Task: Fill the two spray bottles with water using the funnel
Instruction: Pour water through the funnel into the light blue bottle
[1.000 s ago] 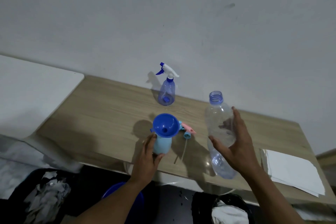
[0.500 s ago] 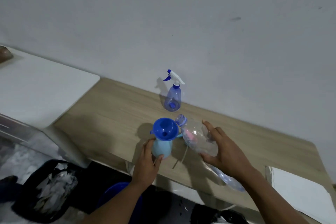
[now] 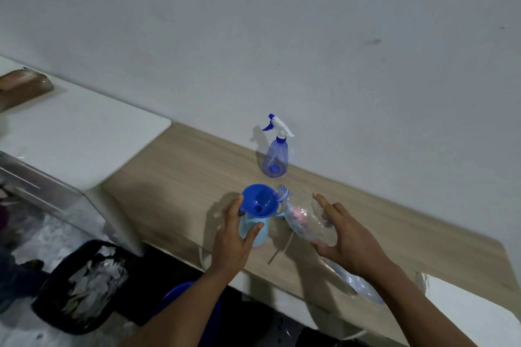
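A blue funnel [image 3: 258, 200] sits in the neck of a light blue spray bottle [image 3: 253, 231] near the front of the wooden table [image 3: 180, 177]. My left hand [image 3: 234, 236] grips that bottle's body. My right hand [image 3: 342, 236] holds a clear plastic water bottle [image 3: 306, 220] tilted steeply, its open mouth at the funnel's right rim. The pink spray head with its dip tube [image 3: 279, 251] lies on the table behind the clear bottle, mostly hidden. A second, translucent blue spray bottle [image 3: 275, 159] with a white and blue trigger stands upright by the wall.
A white counter [image 3: 73, 138] adjoins the table on the left. White paper [image 3: 473, 310] lies at the table's right front corner. A black bin with scraps [image 3: 81, 287] and a blue bucket [image 3: 183, 298] sit on the floor below.
The clear bottle went from upright to steeply tilted, and its mouth has reached the funnel's rim. My left hand has kept its grip on the light blue bottle. The view shifted.
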A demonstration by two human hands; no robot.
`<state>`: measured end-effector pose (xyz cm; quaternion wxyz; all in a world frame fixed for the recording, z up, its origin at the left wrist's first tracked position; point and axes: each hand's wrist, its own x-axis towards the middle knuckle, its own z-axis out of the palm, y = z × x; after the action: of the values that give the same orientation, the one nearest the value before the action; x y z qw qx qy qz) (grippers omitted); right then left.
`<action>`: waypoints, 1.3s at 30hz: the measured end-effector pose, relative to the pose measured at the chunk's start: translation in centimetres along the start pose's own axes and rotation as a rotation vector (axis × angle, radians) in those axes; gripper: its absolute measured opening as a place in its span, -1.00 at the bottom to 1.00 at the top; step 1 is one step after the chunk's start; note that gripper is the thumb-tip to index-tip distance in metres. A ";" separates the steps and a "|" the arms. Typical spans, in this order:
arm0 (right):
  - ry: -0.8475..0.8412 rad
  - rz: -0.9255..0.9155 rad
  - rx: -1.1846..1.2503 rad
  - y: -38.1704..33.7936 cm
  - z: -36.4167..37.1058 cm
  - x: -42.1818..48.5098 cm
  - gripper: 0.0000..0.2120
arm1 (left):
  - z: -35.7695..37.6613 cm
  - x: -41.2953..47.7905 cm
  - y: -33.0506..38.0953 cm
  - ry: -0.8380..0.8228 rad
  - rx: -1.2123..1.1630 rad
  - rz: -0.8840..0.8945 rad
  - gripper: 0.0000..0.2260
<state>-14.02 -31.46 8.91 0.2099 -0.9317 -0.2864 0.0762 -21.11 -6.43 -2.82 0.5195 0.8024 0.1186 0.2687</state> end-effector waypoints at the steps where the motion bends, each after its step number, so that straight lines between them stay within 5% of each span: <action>1: -0.007 0.002 -0.010 0.0 0.0 0.0 -0.03 | 0.0 0.1 0.1 0.003 0.004 0.005 -0.38; 16: -0.061 -0.005 -0.155 -0.8 -1.5 0.4 -0.07 | -0.7 0.7 1.8 0.004 0.004 -0.003 -0.49; 39: -0.101 -0.034 -0.284 -1.6 -3.8 1.3 -0.08 | -1.2 1.2 2.4 -0.090 -0.050 -0.069 -0.33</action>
<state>-12.76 -30.89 13.01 0.0624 -0.9421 -0.3202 0.0781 -21.04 -5.94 0.06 0.5534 0.7958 0.1159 0.2170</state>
